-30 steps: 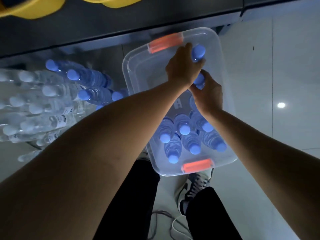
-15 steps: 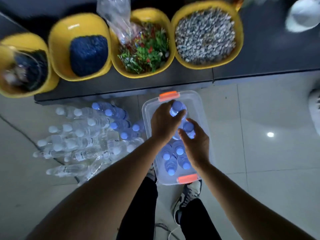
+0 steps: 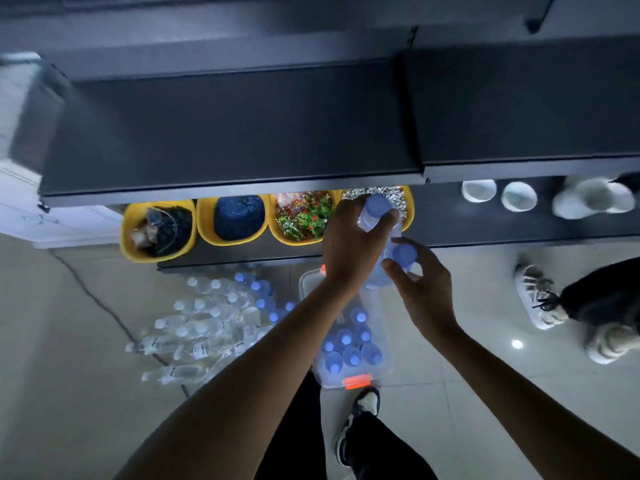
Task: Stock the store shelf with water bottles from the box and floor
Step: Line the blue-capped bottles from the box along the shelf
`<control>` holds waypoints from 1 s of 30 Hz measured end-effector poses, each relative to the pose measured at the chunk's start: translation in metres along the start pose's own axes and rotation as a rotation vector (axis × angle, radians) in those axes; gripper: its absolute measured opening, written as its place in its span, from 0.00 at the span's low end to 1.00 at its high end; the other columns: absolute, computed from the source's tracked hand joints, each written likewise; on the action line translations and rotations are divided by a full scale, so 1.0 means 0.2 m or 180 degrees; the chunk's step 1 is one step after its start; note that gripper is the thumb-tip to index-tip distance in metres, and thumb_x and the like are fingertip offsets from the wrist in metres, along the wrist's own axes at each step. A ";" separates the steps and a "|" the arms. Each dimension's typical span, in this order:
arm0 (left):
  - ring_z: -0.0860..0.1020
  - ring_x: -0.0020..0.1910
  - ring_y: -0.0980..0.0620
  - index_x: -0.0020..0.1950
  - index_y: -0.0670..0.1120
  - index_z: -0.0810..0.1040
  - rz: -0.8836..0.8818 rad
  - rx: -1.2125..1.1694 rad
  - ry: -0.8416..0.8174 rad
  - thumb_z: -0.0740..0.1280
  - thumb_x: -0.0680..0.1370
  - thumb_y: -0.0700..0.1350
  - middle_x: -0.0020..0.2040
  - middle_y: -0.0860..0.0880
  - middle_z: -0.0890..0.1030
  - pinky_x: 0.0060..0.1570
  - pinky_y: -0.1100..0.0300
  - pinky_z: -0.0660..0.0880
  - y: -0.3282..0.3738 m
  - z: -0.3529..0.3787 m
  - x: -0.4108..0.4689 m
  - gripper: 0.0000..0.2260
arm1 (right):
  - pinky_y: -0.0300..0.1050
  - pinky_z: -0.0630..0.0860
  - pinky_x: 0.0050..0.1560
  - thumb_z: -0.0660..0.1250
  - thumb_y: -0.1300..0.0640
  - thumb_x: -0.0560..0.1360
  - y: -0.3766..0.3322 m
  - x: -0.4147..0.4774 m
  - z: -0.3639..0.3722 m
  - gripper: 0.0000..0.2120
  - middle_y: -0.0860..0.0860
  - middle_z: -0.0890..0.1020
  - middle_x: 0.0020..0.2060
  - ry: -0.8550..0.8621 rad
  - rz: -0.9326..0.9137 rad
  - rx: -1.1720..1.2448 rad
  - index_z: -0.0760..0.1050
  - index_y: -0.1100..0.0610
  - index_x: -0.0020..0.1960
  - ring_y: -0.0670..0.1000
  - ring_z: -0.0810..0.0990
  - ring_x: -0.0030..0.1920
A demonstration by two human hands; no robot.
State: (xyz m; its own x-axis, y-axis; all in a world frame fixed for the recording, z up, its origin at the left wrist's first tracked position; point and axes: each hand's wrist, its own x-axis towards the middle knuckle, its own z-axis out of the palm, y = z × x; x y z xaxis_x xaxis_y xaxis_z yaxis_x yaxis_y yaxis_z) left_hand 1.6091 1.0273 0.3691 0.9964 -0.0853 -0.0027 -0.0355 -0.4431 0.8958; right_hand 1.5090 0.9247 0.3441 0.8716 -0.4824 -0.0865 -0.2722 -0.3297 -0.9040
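My left hand (image 3: 349, 244) grips a blue-capped water bottle (image 3: 375, 211) by its neck, raised in front of the low shelf. Just below it my right hand (image 3: 420, 289) holds a second blue-capped bottle (image 3: 401, 256), fingers curled round its top. Both bottles hang above the clear plastic box (image 3: 384, 367) with orange latches, which stands on the floor and holds several more blue-capped bottles (image 3: 346, 341). A heap of bottles (image 3: 201, 327) lies on the floor left of the box. The dark upper shelf (image 3: 242, 133) spans the top of the view.
Yellow bins (image 3: 235, 220) with gravel and plastic plants sit on the low shelf, white cups (image 3: 498, 194) to their right. Another person's shoes (image 3: 535, 296) stand on the tiles at right. My own shoe (image 3: 360, 414) is near the box. A cable (image 3: 104, 306) crosses the floor at left.
Both hands have lifted a bottle each up out of the box to the height of the low shelf. The view has risen, showing the upper shelf.
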 end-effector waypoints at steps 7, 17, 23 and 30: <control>0.79 0.41 0.55 0.42 0.49 0.77 0.0290 -0.0226 0.0395 0.69 0.73 0.63 0.40 0.53 0.80 0.40 0.56 0.74 0.61 -0.43 0.02 0.17 | 0.29 0.74 0.46 0.75 0.54 0.74 -0.78 0.03 -0.38 0.08 0.36 0.85 0.42 -0.0362 -0.0466 0.0058 0.80 0.44 0.51 0.36 0.81 0.44; 0.76 0.32 0.54 0.36 0.46 0.75 0.1123 -0.0174 0.0741 0.68 0.76 0.61 0.30 0.52 0.76 0.33 0.57 0.68 1.20 -1.15 0.39 0.19 | 0.62 0.81 0.57 0.73 0.46 0.71 -1.79 0.28 -0.56 0.06 0.50 0.86 0.47 -0.0556 -0.1190 -0.0002 0.81 0.42 0.48 0.53 0.85 0.51; 0.77 0.36 0.57 0.39 0.51 0.79 0.1179 -0.0115 0.0688 0.70 0.75 0.56 0.33 0.56 0.79 0.40 0.57 0.72 1.34 -1.48 0.75 0.10 | 0.67 0.82 0.50 0.71 0.39 0.68 -2.18 0.57 -0.47 0.16 0.58 0.83 0.47 -0.0267 -0.1417 -0.0373 0.73 0.47 0.48 0.61 0.84 0.50; 0.80 0.47 0.47 0.53 0.44 0.80 0.1194 -0.0151 0.0349 0.68 0.76 0.48 0.47 0.48 0.83 0.47 0.56 0.74 1.24 -1.66 1.10 0.09 | 0.63 0.84 0.48 0.72 0.54 0.75 -2.29 0.87 -0.19 0.12 0.54 0.81 0.46 -0.0066 -0.1267 -0.0704 0.72 0.56 0.52 0.58 0.84 0.47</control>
State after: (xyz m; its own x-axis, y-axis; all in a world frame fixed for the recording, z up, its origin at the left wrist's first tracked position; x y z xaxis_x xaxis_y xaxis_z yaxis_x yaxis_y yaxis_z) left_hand 1.8450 1.1956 0.7376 0.9173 -0.1364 0.3740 -0.3977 -0.3572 0.8451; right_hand 1.7707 0.9604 0.7586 0.9334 -0.2674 0.2391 0.0071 -0.6526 -0.7577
